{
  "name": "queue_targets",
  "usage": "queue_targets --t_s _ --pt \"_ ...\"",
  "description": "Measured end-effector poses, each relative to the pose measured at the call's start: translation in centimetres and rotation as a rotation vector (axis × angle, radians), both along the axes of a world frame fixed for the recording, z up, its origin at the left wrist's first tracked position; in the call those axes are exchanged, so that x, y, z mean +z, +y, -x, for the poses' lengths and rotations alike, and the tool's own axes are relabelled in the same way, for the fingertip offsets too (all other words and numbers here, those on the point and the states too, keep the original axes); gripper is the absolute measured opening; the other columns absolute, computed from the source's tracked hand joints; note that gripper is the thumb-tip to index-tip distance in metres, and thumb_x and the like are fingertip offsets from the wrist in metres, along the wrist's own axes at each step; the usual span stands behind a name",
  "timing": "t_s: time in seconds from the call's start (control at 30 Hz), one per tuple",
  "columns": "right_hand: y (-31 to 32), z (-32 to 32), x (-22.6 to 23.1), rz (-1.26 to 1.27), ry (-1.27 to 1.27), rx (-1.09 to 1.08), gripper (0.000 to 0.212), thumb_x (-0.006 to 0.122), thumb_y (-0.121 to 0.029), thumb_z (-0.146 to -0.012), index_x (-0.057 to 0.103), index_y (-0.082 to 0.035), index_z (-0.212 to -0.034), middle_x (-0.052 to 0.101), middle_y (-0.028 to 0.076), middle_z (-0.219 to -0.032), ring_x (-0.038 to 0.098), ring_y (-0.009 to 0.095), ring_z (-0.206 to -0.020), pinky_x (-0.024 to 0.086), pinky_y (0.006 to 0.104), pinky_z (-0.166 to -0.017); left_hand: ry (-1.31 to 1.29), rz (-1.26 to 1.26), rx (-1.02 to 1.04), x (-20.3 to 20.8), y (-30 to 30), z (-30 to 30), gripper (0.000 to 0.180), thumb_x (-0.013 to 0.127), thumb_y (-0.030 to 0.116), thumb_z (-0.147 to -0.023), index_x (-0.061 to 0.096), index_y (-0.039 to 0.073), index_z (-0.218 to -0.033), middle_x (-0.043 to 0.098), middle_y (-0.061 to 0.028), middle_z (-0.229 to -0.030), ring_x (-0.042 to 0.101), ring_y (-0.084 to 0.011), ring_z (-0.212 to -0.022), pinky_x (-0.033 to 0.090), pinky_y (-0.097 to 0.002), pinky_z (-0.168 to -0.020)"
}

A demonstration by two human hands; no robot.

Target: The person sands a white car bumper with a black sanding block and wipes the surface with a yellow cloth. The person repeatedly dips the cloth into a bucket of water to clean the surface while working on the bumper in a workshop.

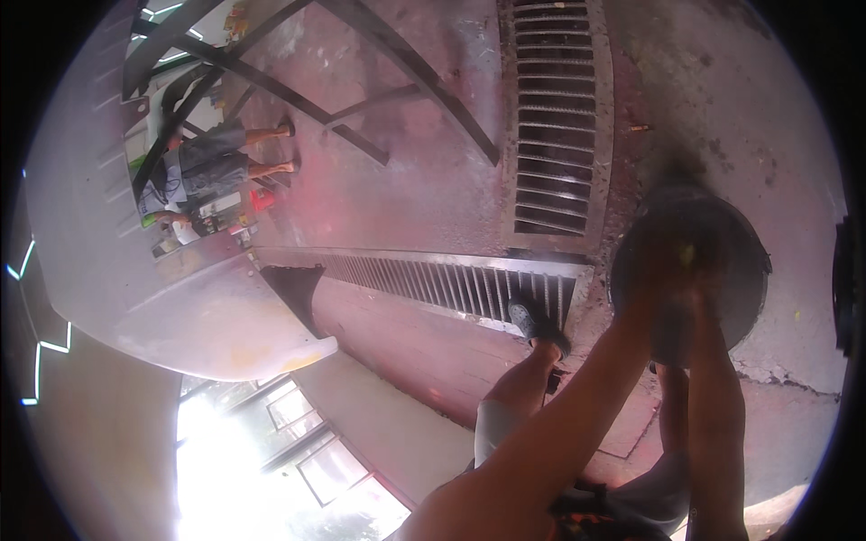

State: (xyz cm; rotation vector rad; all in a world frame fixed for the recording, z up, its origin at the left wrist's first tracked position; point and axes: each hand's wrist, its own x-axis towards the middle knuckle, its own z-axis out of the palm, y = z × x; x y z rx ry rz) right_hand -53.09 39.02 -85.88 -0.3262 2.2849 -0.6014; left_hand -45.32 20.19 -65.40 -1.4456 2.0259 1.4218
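Both my forearms reach down to a round dark bucket (756, 288) on the floor at the right. My left hand (651, 287) and my right hand (708, 275) are close together over or inside it, deep in shadow. Their fingers are too dark and blurred to make out. A small yellow-green patch (687, 253) shows between the hands; its kind cannot be told. Whether either hand holds something is hidden.
A large pale curved panel (216, 334) stands at the left beside dark metal stand bars (433, 81). Floor drain grates (555, 117) run beyond my feet. Another person (212, 167) stands at the far left near a red container (262, 199). Bright windows (316, 451) are at lower left.
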Motion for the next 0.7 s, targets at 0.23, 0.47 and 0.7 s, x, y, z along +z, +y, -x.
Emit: queue_targets --t_s 0.23,0.47,0.7 --pt "-3.2 1.3 13.8 0.235 0.212 -0.302 0.057 0.067 -0.024 -0.096 0.052 -0.003 -0.147 0.06 0.023 -0.141 0.063 0.036 -0.123 0.05 0.0448 -0.105 0.336 -0.482 0.586 19.1 -0.4 -0.7 0.061 0.076 0.035 -0.087 0.06 0.003 -0.136 0.072 -0.0154 -0.115 0.073 -0.0304 -0.095 0.059 -0.0411 -0.084" --pt "-6.8 -1.2 30.9 0.427 0.267 -0.442 0.055 0.07 -0.018 -0.094 0.054 -0.002 -0.144 0.061 0.021 -0.136 0.063 0.032 -0.121 0.05 0.0423 -0.104 0.83 -1.128 0.855 31.9 -0.3 -1.8 0.047 0.07 0.014 -0.086 0.061 0.006 -0.132 0.069 -0.011 -0.107 0.071 -0.0242 -0.09 0.059 -0.0369 -0.082" --pt "-12.4 -4.9 44.3 0.639 0.274 -0.442 0.053 0.073 -0.013 -0.092 0.056 0.0 -0.141 0.063 0.019 -0.132 0.063 0.028 -0.119 0.051 0.0398 -0.103 0.909 -0.553 0.482 37.2 -1.9 -1.5 0.051 0.076 0.01 -0.076 0.065 0.006 -0.126 0.071 -0.0141 -0.109 0.071 -0.0255 -0.094 0.058 -0.0387 -0.087"
